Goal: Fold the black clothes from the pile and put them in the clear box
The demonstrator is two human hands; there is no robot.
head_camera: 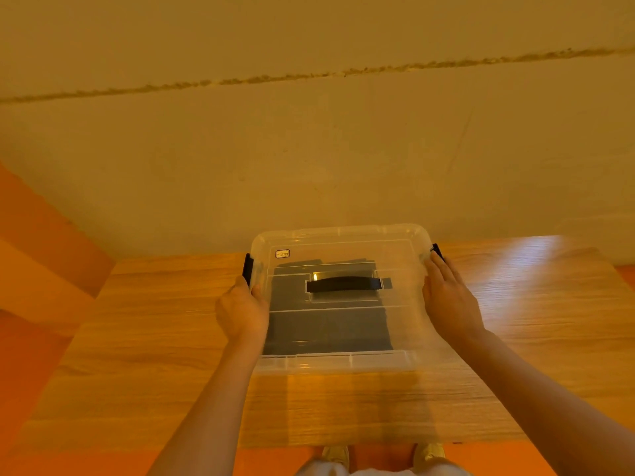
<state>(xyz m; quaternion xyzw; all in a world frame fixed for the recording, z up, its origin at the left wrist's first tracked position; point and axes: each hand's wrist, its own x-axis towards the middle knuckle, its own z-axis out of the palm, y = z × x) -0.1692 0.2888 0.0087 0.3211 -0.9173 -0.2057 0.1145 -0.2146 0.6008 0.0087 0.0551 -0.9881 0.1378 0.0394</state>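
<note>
The clear box (340,297) sits on the wooden table (144,338), toward the far edge and about midway between the left and right edges. Its far rim lies close to the table's far edge, just in front of the pale wall (309,149). Bare wood lies open to the left, to the right and on the near side of the box, with the widest stretch toward the near edge. Orange floor (31,389) shows past the left edge and below the near edge.

The box is lidded, and its long axis runs left to right, parallel to the far edge. The black carry handle (343,284) on the lid lies along the same axis. Folded black clothes (330,326) show through the lid, lying flat inside and filling the middle and near-left part of the box.

The left hand (242,312) is at the left end of the box, fingers curled around the rim just below the black left latch (247,269). The right hand (448,304) lies against the right end with fingers straight, fingertips reaching the black right latch (437,250). Both forearms come in from the near side over the table.
</note>
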